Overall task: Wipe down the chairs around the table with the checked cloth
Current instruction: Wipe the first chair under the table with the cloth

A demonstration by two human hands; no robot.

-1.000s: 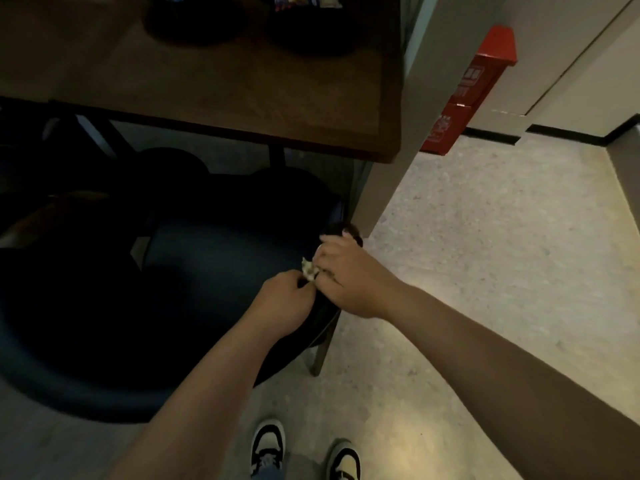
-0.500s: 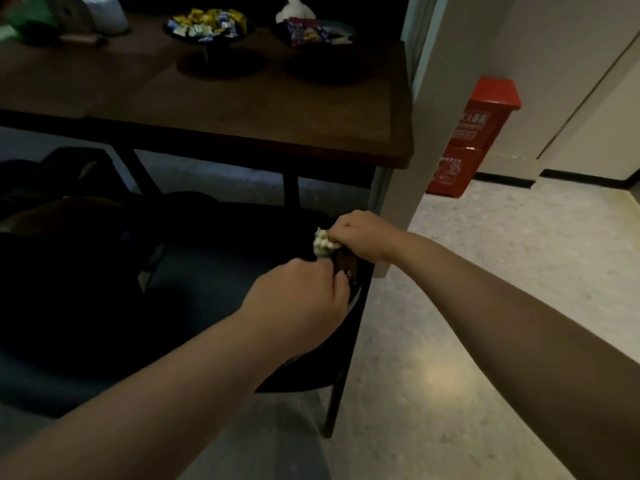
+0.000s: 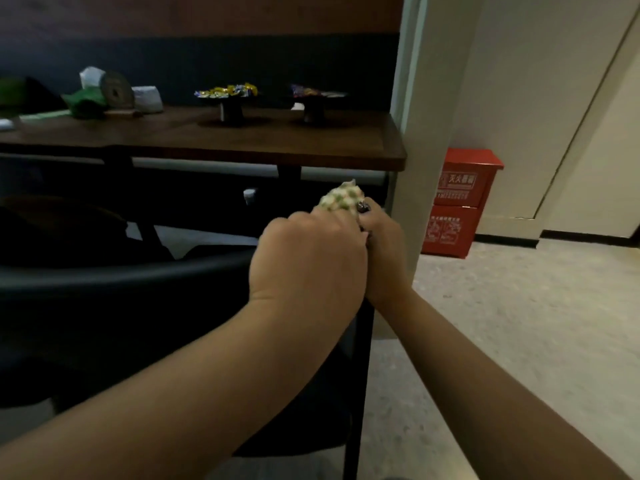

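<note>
Hands meet above the back of a dark chair (image 3: 114,282) in the head view. The left hand (image 3: 308,268) is curled, its fingers closed round a bunched checked cloth (image 3: 341,199) that pokes out above the knuckles. The right hand (image 3: 384,251) sits just beside it, touching it, its fingers curled too and a dark-nailed fingertip resting against the cloth. Behind the chair stands a wooden table (image 3: 242,140) carrying two dark stands of wrapped sweets (image 3: 228,91) and some green and white items at its left end. A red box (image 3: 460,202) stands on the floor by the pale pillar (image 3: 426,116).
</note>
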